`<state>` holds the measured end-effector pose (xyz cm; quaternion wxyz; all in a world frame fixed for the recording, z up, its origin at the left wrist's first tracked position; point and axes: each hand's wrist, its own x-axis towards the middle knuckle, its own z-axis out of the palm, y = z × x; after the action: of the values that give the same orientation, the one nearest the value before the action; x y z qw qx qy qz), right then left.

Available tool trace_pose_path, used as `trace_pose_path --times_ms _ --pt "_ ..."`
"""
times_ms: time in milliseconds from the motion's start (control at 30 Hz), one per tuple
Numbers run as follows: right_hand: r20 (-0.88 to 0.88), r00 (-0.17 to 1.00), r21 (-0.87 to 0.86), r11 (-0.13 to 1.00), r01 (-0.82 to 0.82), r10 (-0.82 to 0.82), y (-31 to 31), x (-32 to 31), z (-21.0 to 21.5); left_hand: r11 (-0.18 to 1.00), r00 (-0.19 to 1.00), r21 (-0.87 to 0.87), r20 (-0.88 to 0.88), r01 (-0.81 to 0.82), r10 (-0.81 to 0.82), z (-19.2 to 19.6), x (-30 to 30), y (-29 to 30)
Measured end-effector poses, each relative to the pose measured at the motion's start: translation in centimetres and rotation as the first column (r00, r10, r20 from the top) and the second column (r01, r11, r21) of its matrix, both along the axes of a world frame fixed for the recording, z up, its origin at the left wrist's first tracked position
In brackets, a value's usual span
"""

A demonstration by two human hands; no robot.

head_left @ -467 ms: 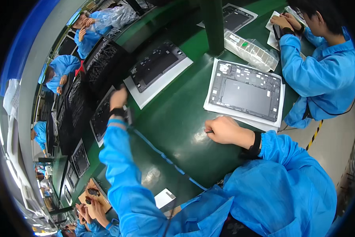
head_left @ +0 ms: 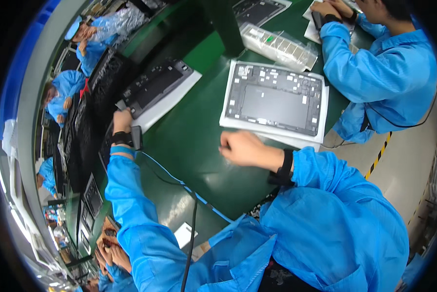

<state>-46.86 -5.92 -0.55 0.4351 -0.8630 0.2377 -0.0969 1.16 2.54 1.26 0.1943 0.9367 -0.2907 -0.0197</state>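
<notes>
My left hand is closed at the near left corner of a dark tablet-like panel, which lies on a white sheet. A small grey flat piece shows at its fingertips; whether it is held or part of what lies there is unclear. My right hand is curled closed over the green table, just below a second dark panel dotted with small white patches, also on white sheets. Whatever the right fingers hold is hidden. A blue coiled cord runs from my left wrist to my body.
A clear-wrapped tray stands behind the right panel, by a green post. At the right sits a co-worker in blue, hands on a white sheet. Black bagged material lines the left side. A white card lies near me.
My left hand has moved away from the left-hand panel up to the far panel's corner. My right hand stays closed; the dark thin tip seen in it earlier no longer shows. The view has shifted.
</notes>
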Motion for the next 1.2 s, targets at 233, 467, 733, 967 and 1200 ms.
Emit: trace_pose_path --times_ms 233,467,733,967,1200 --pt "0.076 0.923 0.945 0.322 0.054 -0.377 -2.2 1.1 0.7 0.699 0.616 -0.637 -0.703 -0.326 -0.354 7.2 -16.5 13.2" --pt "0.074 0.950 0.650 0.737 0.185 -0.304 -1.7 1.0 0.6 0.668 0.493 -0.551 -0.816 -0.501 -0.303 2.4 -29.1 22.3" --pt "-0.065 0.998 -0.342 0.940 -0.008 -0.015 0.7 -0.1 1.0 0.967 0.993 -0.224 -0.047 -0.120 0.112 2.2 -37.1 26.4" --pt "-0.005 1.000 -0.428 0.904 0.015 -0.019 1.4 0.0 0.4 0.950 0.961 -0.141 -0.068 -0.277 0.270 -1.4 -43.2 31.3" --pt "0.527 0.850 0.139 0.987 -0.085 -0.001 6.1 -0.4 4.6 0.928 0.932 -0.113 0.028 -0.355 0.360 -4.8 -44.0 30.1"
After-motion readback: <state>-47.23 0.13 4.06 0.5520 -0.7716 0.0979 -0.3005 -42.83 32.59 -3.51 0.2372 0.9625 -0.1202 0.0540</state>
